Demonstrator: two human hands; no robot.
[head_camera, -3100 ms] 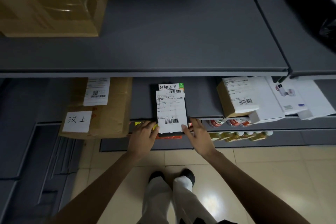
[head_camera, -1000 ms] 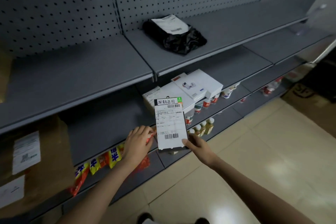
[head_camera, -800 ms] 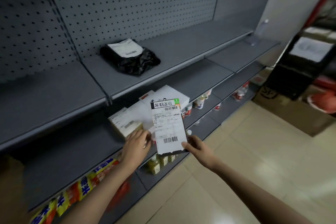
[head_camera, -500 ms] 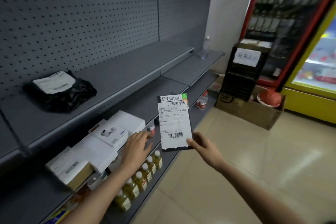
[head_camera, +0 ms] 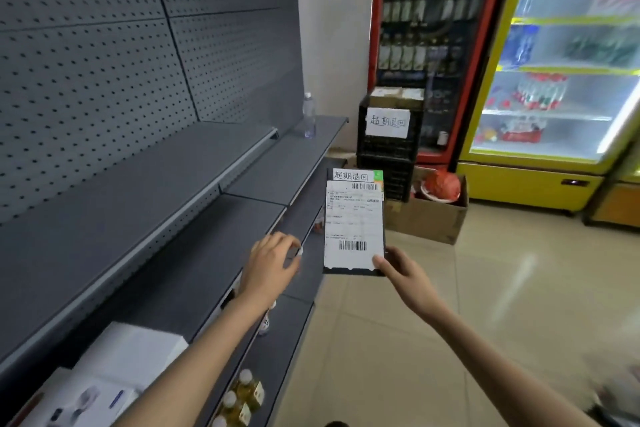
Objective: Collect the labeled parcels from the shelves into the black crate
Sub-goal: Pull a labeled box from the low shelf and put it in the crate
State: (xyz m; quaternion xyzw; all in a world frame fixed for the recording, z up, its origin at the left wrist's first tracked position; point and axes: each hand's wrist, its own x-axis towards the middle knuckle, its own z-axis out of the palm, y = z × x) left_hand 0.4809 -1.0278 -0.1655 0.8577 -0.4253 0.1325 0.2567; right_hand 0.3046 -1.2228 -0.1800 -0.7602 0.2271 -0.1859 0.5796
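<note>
The right hand [head_camera: 401, 270] grips the parcel [head_camera: 354, 222] at its lower right corner, thumb across the front by the barcode, fingers curled behind. The parcel stands upright in the air, a flat dark package faced with a white shipping label and a handwritten strip along its top edge. It hangs over the floor just off the shelf ends, clear of the shelves [head_camera: 194, 191].

The left hand [head_camera: 273, 260] is beside the parcel's lower left, apart from it, with a gap showing between. Its fingers are loosely curled and its back faces the camera; something small and pale shows at the fingertips, too blurred to name, and whether it is held I cannot tell.

Ahead, well apart from the parcel, the crate [head_camera: 388, 149] stands on the floor against the red-framed cooler [head_camera: 433, 45]. It looks like black crates stacked, with a white handwritten sign [head_camera: 387, 122] on the front and boxes showing above the rim. A cardboard box [head_camera: 429, 215] sits on the floor just right of it, something red inside.

A clear bottle [head_camera: 309, 114] stands upright at the far end of an upper shelf. White boxes [head_camera: 114, 374] lie on a lower shelf at bottom left, with yellow-liquid bottles [head_camera: 242, 395] on the shelf below. A yellow-framed cooler [head_camera: 561, 62] glows at right.
</note>
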